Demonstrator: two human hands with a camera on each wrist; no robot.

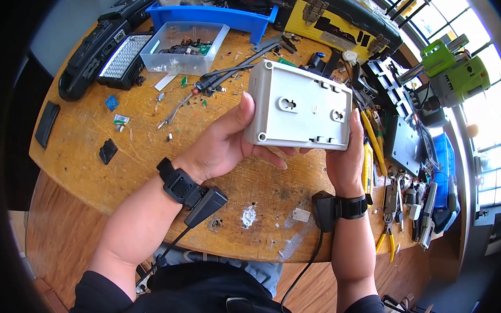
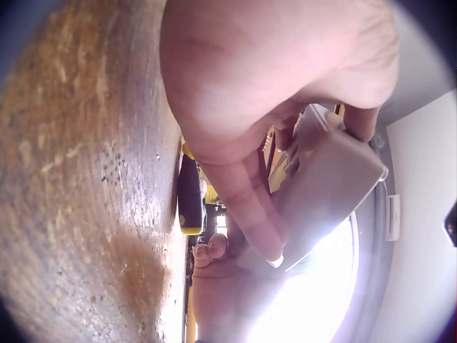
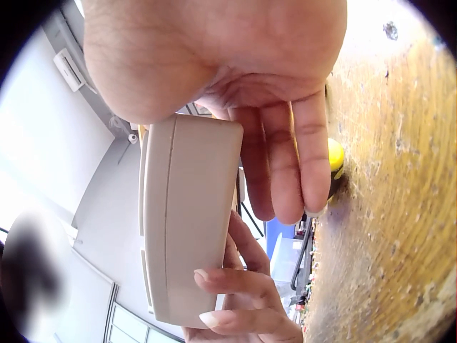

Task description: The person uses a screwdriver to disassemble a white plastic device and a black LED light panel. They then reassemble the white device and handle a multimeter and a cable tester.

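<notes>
Both hands hold up a white plastic box-like device (image 1: pixel 307 111) above the workbench, its flat back turned toward the head camera. Two keyhole slots and small clips show on that back. My left hand (image 1: pixel 220 141) grips the left end, thumb along the side and fingers underneath. At the other end, my right hand (image 1: pixel 347 165) has its thumb up against the edge. The right wrist view shows the casing (image 3: pixel 196 214) side-on with a seam along it, the right fingers stretched behind. In the left wrist view, left fingers (image 2: pixel 246 204) lie against the casing; its front face is hidden.
Left of centre a screwdriver (image 1: pixel 177 111) lies among small scraps on the wooden workbench (image 1: pixel 150 175). Behind stand a clear plastic bin (image 1: pixel 184 66) of parts, a blue tray (image 1: pixel 211 17) and a yellow-black toolbox (image 1: pixel 332 32). Pliers (image 1: pixel 388 238) and other tools crowd the right side.
</notes>
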